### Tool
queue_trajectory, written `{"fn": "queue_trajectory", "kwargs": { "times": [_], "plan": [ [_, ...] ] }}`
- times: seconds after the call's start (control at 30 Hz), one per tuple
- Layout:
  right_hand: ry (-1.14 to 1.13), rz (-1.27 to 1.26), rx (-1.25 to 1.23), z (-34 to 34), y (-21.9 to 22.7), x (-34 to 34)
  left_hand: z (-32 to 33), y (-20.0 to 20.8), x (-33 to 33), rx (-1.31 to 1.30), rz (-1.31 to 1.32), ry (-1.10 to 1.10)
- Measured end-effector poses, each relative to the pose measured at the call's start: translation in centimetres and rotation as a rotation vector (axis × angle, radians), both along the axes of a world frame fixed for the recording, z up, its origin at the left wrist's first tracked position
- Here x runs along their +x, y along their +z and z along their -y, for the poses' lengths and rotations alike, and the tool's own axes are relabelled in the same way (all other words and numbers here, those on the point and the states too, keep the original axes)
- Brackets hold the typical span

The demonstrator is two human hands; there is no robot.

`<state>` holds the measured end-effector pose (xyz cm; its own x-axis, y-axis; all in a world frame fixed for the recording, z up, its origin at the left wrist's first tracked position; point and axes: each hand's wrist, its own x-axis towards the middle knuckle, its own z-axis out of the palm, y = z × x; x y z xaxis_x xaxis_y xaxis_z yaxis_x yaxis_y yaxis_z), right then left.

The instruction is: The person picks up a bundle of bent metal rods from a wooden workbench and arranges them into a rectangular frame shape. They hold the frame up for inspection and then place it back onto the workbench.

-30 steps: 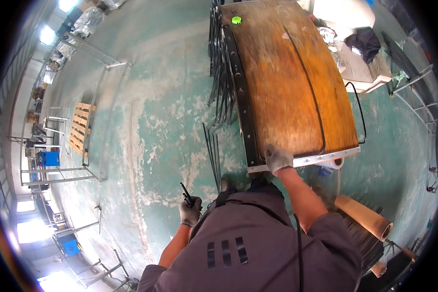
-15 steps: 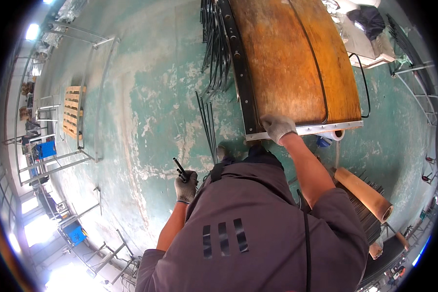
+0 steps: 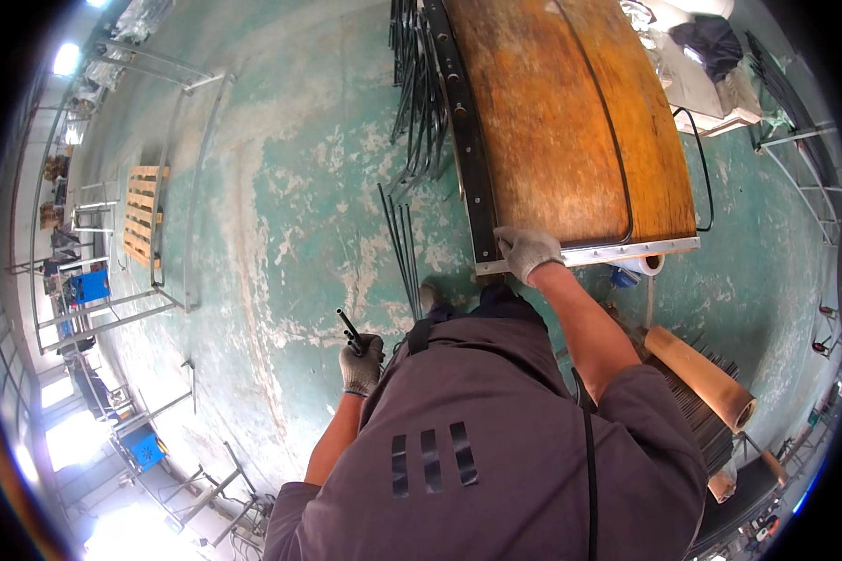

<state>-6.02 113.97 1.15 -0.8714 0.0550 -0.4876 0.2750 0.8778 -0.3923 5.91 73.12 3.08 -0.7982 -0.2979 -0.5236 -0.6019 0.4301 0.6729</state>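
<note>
The scuffed orange-brown worktop [image 3: 533, 122] is bordered by a dark, drilled strip [image 3: 465, 140] and a pale metal strip [image 3: 641, 250], presumably for edge protection. Along it a smooth, bent black rod [image 3: 629, 210] is laid, likely for support. The knit-gloved right hand [image 3: 530, 252] is placed at the near corner; whether its fingers pinch anything cannot be told. By the left hand [image 3: 361, 365], beside the body, slim black tubes [image 3: 349, 329] are held in curled fingers, apparently kept bundled.

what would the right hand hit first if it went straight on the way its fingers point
Probably the black strip along the left edge of the wooden tabletop; the right hand points toward it, fingertips so close that I can't tell if they touch.
</note>
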Motion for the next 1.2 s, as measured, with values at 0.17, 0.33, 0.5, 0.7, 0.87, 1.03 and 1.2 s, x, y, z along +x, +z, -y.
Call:
{"fn": "queue_trajectory", "kwargs": {
  "times": [0.17,0.33,0.5,0.7,0.87,1.03,1.2],
  "plan": [
    [0.011,-0.018,0.014,-0.2,-0.4,-0.1,-0.7,0.7,-0.5,-0.003,0.065,0.045],
    [-0.011,-0.01,0.014,0.2,0.9,-0.7,-0.3,0.2,-0.3,0.008,0.04,0.041],
    [-0.105,-0.066,-0.032,-0.4,-0.4,-1.0,-0.2,0.0,-0.2,0.089,0.007,0.075],
    [-0.111,-0.037,-0.051,-1.5,1.8,-0.4,1.2,-1.4,0.2,0.062,-0.008,0.039],
    [-0.619,-0.204,0.026,-7.1,-3.8,1.9,-0.1,0.2,-0.4,0.032,-0.002,0.052],
    [-0.847,-0.19,0.559,-16.1,-4.1,3.0,0.8,-0.9,0.1,0.083,-0.028,0.078],
    [-0.877,-0.113,0.399,-23.0,-6.3,4.5,1.1,-1.3,-0.8,0.069,0.002,0.035]
  ]
}}
